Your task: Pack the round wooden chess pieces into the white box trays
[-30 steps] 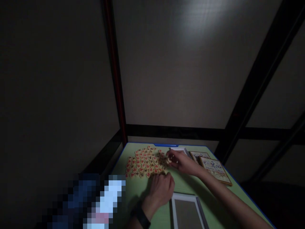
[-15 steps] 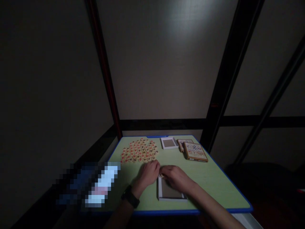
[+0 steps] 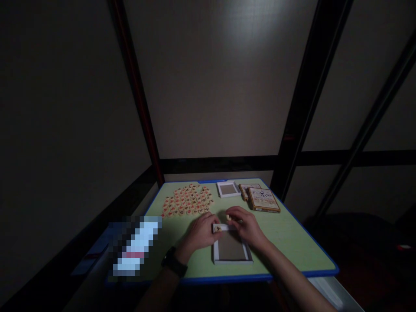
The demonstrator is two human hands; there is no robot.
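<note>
A shallow white box tray [image 3: 216, 255] with a brown bottom lies near the front of the table. My left hand [image 3: 202, 232], with a black watch on its wrist, grips the tray's far left corner. One round Chinese chess piece [image 3: 218, 229] sits in that corner, beside my left thumb. Just above the tray's far edge, my right hand [image 3: 246, 224] pinches another Chinese chess piece [image 3: 228, 217] between its fingertips. Beyond my left hand, many pale round pieces [image 3: 188, 200] with red and black characters lie close together on the table.
The green table [image 3: 292, 242] has a blue rim. A second white tray [image 3: 229, 195] stands at the back, with two printed boxes [image 3: 264, 199] overlapping to its right. A pixelated bright patch [image 3: 139, 245] covers the left side. Dark-framed wall panels surround the table.
My right hand has lifted away from the tray's far left corner, moving right with a piece in its fingers. The piece in that corner now shows plainly. The view has shifted slightly.
</note>
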